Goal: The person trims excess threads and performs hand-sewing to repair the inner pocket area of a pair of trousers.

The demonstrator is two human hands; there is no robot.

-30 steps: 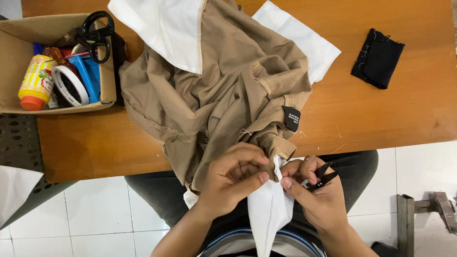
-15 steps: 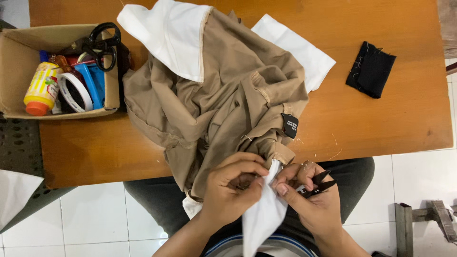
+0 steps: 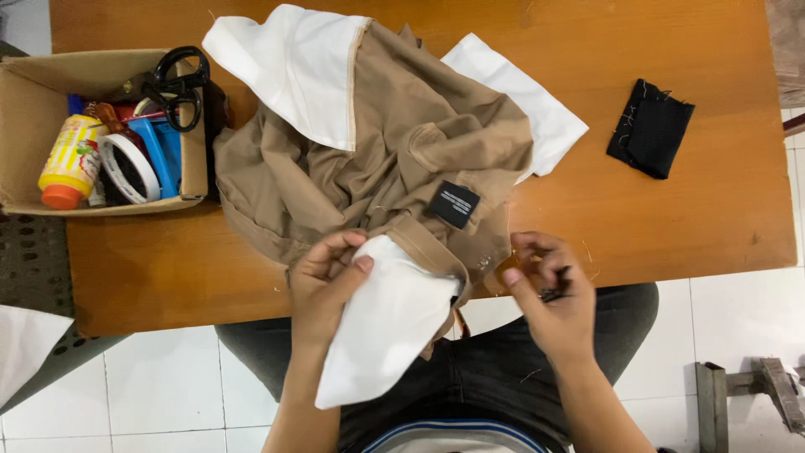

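A crumpled tan garment [image 3: 369,180] with white pocket linings and a black label [image 3: 454,204] lies on the wooden table [image 3: 662,226]. My left hand [image 3: 327,281] pinches a white pocket lining [image 3: 381,331] that hangs over the table's near edge onto my lap. My right hand [image 3: 549,294] is off the cloth, at the table edge, its fingers closed around a small black tool [image 3: 555,291]; its exact kind is hard to tell.
A cardboard box [image 3: 25,134] at the left holds black scissors [image 3: 179,84], a yellow bottle [image 3: 69,161], a tape roll and blue items. A black fabric piece [image 3: 651,128] lies at the right. White tiled floor and a metal frame [image 3: 746,390] lie below.
My right hand has let go of the white lining and moved right, away from the left hand. The lining now spreads wider under my left hand.
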